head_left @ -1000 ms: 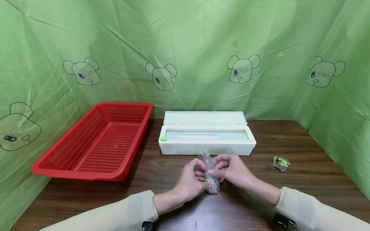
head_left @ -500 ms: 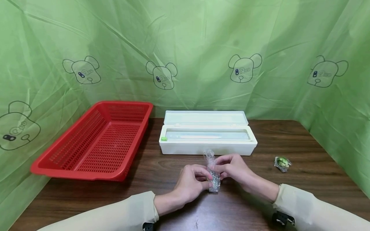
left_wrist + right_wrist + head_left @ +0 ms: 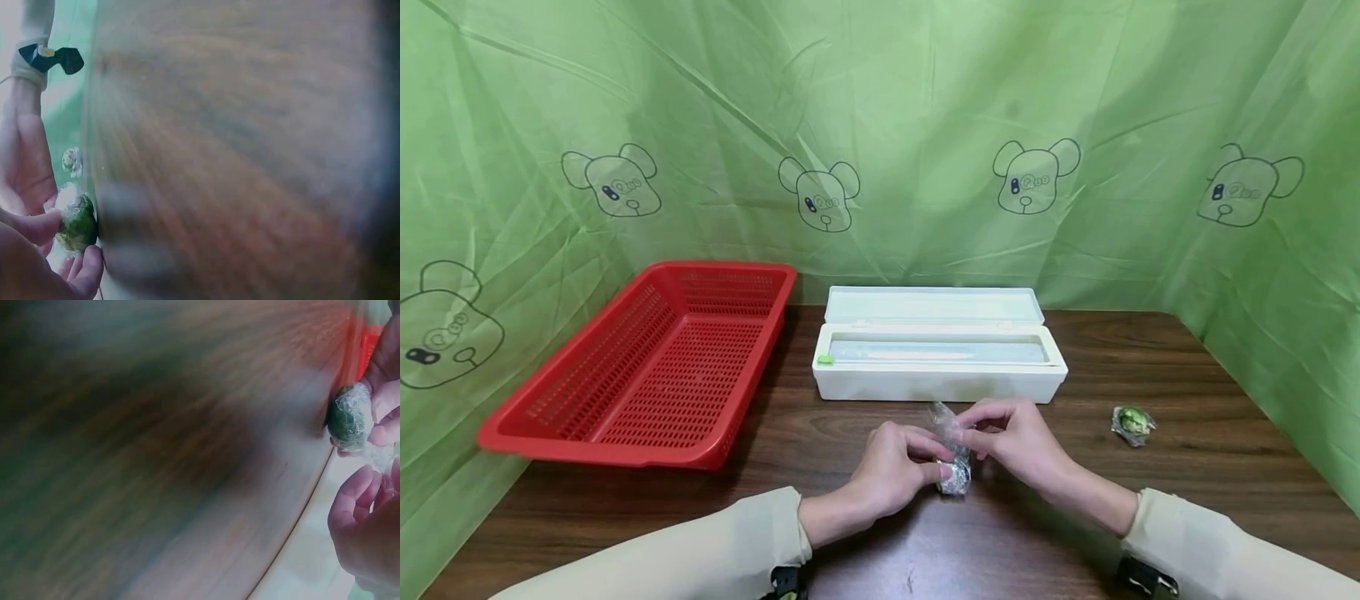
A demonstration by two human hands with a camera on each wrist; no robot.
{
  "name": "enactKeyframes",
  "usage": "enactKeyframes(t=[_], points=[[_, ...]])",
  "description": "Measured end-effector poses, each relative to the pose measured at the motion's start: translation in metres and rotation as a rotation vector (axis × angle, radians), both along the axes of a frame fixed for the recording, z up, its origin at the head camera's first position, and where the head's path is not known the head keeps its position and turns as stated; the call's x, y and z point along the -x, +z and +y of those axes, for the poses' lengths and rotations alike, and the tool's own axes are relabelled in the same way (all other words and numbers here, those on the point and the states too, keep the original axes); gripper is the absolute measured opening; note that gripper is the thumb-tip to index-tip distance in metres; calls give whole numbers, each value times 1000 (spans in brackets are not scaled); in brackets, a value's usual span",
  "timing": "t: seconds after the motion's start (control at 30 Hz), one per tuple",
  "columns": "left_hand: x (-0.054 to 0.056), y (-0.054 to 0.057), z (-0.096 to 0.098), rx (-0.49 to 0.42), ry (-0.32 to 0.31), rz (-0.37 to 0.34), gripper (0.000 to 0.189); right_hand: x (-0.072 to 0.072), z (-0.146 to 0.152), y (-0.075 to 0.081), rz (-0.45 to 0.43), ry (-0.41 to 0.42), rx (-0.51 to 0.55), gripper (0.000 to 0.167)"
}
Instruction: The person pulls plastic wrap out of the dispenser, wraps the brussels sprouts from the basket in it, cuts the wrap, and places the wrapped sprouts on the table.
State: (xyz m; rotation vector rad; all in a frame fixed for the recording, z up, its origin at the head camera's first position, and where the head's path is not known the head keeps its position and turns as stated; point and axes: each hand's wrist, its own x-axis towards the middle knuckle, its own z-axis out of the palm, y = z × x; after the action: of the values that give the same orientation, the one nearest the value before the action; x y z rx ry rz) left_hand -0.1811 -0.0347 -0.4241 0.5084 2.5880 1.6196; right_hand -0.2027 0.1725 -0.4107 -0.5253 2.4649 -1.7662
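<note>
In the head view a small green, rounded piece of produce wrapped in cling film (image 3: 955,477) is between my two hands, low over the table. Its dark green skin shows through the film (image 3: 79,226) in the left wrist view; its exact kind is unclear. My left hand (image 3: 889,471) pinches the wrapped body from the left with thumb and fingers. On the right, my right hand (image 3: 1018,437) pinches the gathered loose end of the film (image 3: 942,414) above the body. A second small green film-wrapped piece (image 3: 1132,422) lies on the table to the right.
Behind the hands stands a white cling film dispenser (image 3: 940,385) with its lid (image 3: 932,306) raised. A red perforated basket (image 3: 598,452) is at the left. Green cloth (image 3: 917,125) hangs around the brown wooden table (image 3: 1195,500).
My left fingers have shifted onto the lower part of the wrapped piece. The film's loose end stood upright and now leans and looks shorter, with my right fingers still at it.
</note>
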Motion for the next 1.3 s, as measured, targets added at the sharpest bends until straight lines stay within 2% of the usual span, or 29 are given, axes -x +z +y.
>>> enactKeyframes(t=[0.07, 0.23, 0.47, 0.67, 0.93, 1.07, 1.17, 1.3], points=[[2, 0, 0, -13, 5, -16, 16, -1, 2, -2, 87, 39, -18, 10], [5, 1, 0, -47, 24, -44, 16, -4, 7, -6, 277, 140, -74, 22], [6, 1, 0, -39, 25, -23, 19, -11, 9, -7, 403, 211, -125, 36], [5, 3, 1, -96, 0, -60, 28, -16, 7, -13, 538, 235, -159, 39], [2, 3, 3, 17, -47, 81, 31, -20, 4, -13, 612, 223, -214, 38], [2, 2, 0, 55, -52, 139, 30, -25, 5, -12, 630, 197, -244, 34], [2, 3, -1, 83, -61, 164, 32, -29, 5, -14, 675, 183, -258, 33], [0, 7, -3, 127, -118, 202, 30, -32, 4, -16, 708, 169, -265, 33]])
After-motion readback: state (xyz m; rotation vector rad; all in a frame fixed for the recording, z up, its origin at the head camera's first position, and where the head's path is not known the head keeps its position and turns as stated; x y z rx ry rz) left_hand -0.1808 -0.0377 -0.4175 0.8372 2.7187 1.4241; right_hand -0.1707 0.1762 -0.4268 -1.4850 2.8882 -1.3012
